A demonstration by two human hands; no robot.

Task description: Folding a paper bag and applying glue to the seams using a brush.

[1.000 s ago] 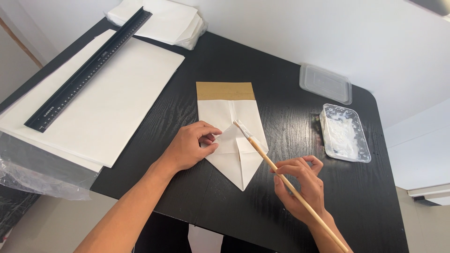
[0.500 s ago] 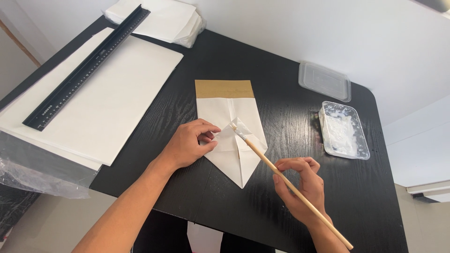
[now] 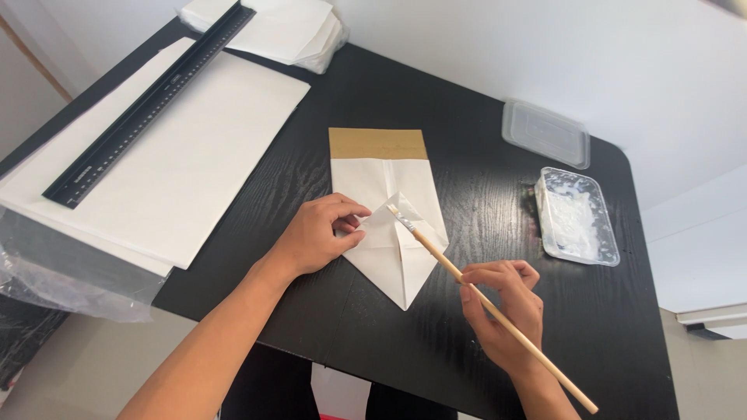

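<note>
**Black table, white paper, one brush at work**

Black wood grain runs across the table point(image 3: 482, 194) we work on. At ten o'clock lies a stack of large white sheets point(image 3: 194, 155) with a long black ruler point(image 3: 148, 109) across it; more paper point(image 3: 288, 27) sits at twelve. At two o'clock we see a clear lid point(image 3: 545, 132), and at three a clear tray point(image 3: 576, 214) smeared with white paste. Nothing blocks our reach.

In the middle lies the folded paper point(image 3: 389, 233), white, pointed toward us, with a brown band along its far edge. Our left hand point(image 3: 319, 233) pins a raised flap with its fingertips. Our right hand point(image 3: 502, 307) grips a wooden brush point(image 3: 482, 299), its bristles touching the fold.
</note>
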